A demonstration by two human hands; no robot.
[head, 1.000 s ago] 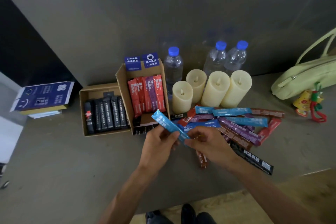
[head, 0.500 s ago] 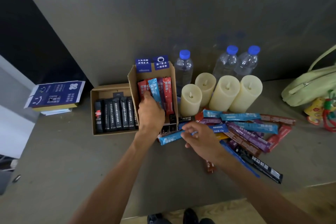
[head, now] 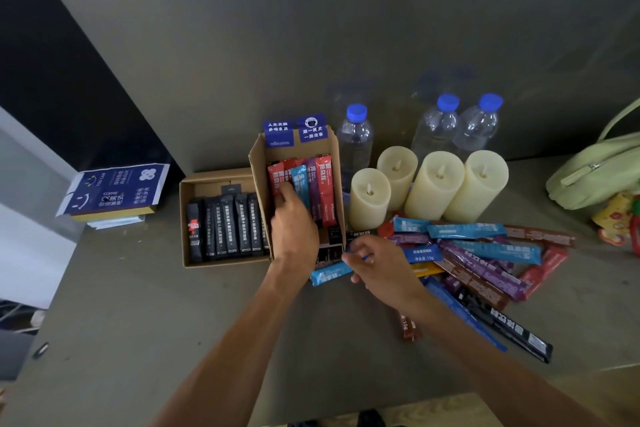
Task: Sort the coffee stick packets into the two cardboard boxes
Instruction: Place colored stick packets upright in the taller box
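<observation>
left hand (head: 294, 229): fingertips against packets (head: 323, 184) standing in upright box (head: 258, 184), grip cannot tell | right hand (head: 377, 263): pinches 1 blue packet (head: 327, 274) lying on counter (head: 173, 322) beside that box | handling: likely light, limp, slick film; pinch an end seam

Bare forearms (head: 221, 357), bare hands — left hand (head: 294, 229), right hand (head: 377, 267) — 2 dark shoes (head: 370, 419).

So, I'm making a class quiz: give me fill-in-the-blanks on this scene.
The low cardboard box holds only ___ coffee sticks.
___ cream candles stand beside the tall cardboard box.
The coffee stick packet in the right hand is light ___.
Missing: black; four; blue.
</observation>
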